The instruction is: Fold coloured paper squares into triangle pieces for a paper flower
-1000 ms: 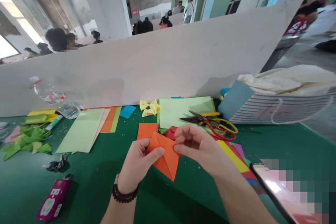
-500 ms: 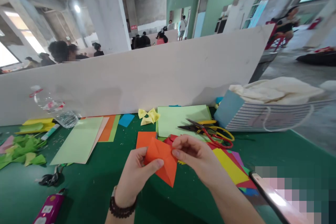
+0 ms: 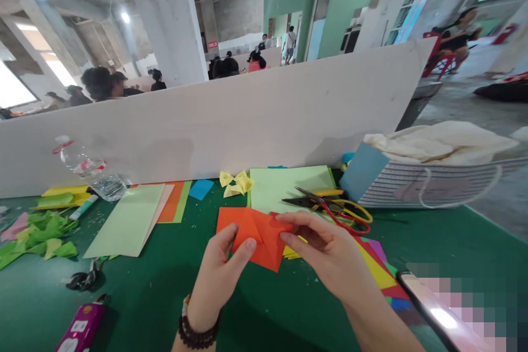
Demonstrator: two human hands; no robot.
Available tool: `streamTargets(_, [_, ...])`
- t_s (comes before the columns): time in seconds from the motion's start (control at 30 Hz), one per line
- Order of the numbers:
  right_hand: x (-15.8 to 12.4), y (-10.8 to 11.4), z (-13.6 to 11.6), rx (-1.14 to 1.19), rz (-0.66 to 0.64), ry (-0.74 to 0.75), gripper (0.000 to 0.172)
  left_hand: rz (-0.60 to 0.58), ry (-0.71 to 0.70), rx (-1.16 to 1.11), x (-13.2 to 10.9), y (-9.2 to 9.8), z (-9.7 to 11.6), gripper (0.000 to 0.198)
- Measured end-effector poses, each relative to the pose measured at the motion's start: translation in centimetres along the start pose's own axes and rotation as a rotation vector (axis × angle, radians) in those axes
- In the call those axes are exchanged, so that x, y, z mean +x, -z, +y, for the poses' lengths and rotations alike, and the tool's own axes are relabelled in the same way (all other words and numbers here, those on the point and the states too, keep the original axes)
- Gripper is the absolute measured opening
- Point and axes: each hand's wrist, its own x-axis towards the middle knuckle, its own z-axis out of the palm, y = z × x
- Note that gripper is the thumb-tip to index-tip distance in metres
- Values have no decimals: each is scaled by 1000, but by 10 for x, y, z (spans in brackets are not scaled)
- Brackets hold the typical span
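The left hand (image 3: 218,280) and right hand (image 3: 325,253) are both in a narrow pinching position, holding a folded orange paper piece (image 3: 266,242) between them above the bench (image 3: 136,308). The left thumb lies across the front of the fold, with the left fingers behind it. The right fingertips (image 3: 289,236) grip the right-hand corner. The folded piece overlaps a flat orange paper sheet (image 3: 229,220) and sits close to the near edge of a pale green sheet (image 3: 289,187). A beaded bracelet (image 3: 198,331) encircles the left wrist. Scissors with red and yellow handles (image 3: 334,206) rest on that green sheet, just beyond the right hand. A yellow paper bow (image 3: 236,182) lies beside the sheet's left edge. Left of the hands are a second pale green sheet (image 3: 126,220), green paper cut-outs (image 3: 37,239) and a plastic water bottle (image 3: 88,168) on its side. A striped paper bag (image 3: 429,190) holding cream cloth (image 3: 441,143) stands at the right, and a phone (image 3: 441,311) lies at the lower right. A white partition board (image 3: 206,126) runs along the far edge of the bench.
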Motion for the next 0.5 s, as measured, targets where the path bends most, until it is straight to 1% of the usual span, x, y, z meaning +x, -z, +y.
streamTargets(0.13, [-3,0,-2,-3,64,63,18,-9,-40,73,0,1,-2,29])
streamTargets(0.3, [-4,-1,-6,-112,41,164,20,37,-61,119,-1,0,-3,30])
streamTargets(0.37, [-5,-3,-8,-193,21,207,31,41,-69,106,-1,-1,-3,30])
streamTargets(0.47, [-7,-7,-9,-339,6,270,55,39,-69,81,-1,-3,-1,29])
streamTargets(0.5, [-7,-8,-9,-376,16,289,57,41,-64,72,-1,-3,-1,28])
